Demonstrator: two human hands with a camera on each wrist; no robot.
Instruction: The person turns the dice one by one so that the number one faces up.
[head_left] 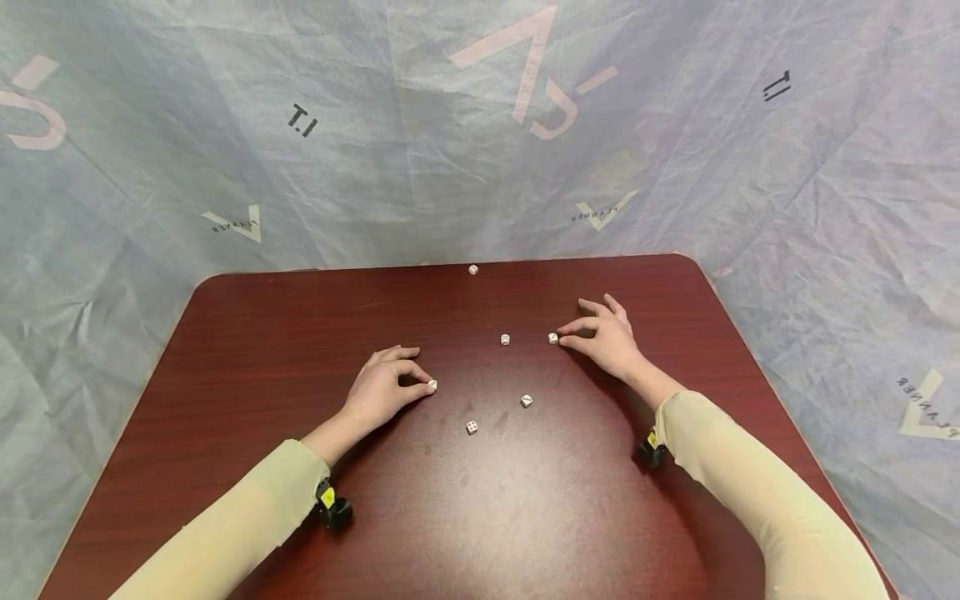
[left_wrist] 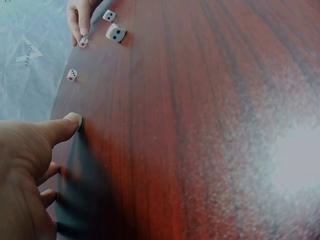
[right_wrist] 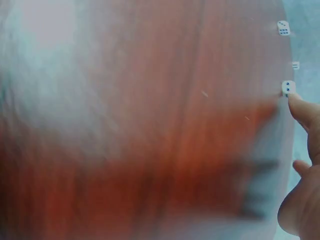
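My left hand (head_left: 380, 390) pinches a white die (head_left: 432, 385) between thumb and forefinger, low over the table. In the left wrist view only a sliver of that die shows past the thumb tip. On the right, my other hand (head_left: 606, 340) holds a second white die (head_left: 552, 338) at the tips of thumb and forefinger, its other fingers spread. The right wrist view shows this die (right_wrist: 288, 88) against the thumb tip. Between the hands lie a die (head_left: 506, 339), another die (head_left: 527, 401) and a nearer die (head_left: 472, 427).
One more die (head_left: 473, 270) sits at the far edge of the dark red wooden table (head_left: 247, 350). Grey printed cloth (head_left: 420, 167) hangs behind the table and along both sides. A small black device (head_left: 335, 507) is strapped at each wrist.
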